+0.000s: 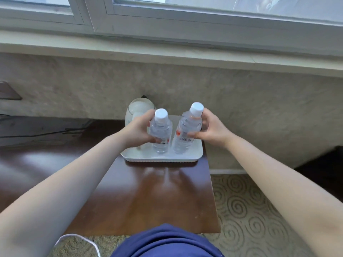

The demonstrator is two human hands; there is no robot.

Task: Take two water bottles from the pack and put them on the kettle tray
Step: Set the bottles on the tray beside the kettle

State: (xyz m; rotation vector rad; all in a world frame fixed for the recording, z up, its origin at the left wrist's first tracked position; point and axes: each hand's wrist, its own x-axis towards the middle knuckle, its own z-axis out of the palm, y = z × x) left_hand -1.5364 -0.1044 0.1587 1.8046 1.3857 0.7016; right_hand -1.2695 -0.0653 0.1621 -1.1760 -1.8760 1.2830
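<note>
Two clear water bottles with white caps stand side by side on the white kettle tray (187,157). My left hand (138,129) grips the left bottle (161,133) around its upper body. My right hand (211,127) holds the right bottle (187,133), which leans slightly to the right. Both bottle bases are down at the tray's surface; I cannot tell whether they rest on it. A white kettle (136,110) sits on the tray's back left, partly hidden by my left hand. The pack is out of view.
The tray lies at the far end of a glossy brown wooden table (148,197), against a textured wall under a window sill (167,52). A black cable (37,133) runs along the dark surface at left. Patterned carpet (245,210) lies at right.
</note>
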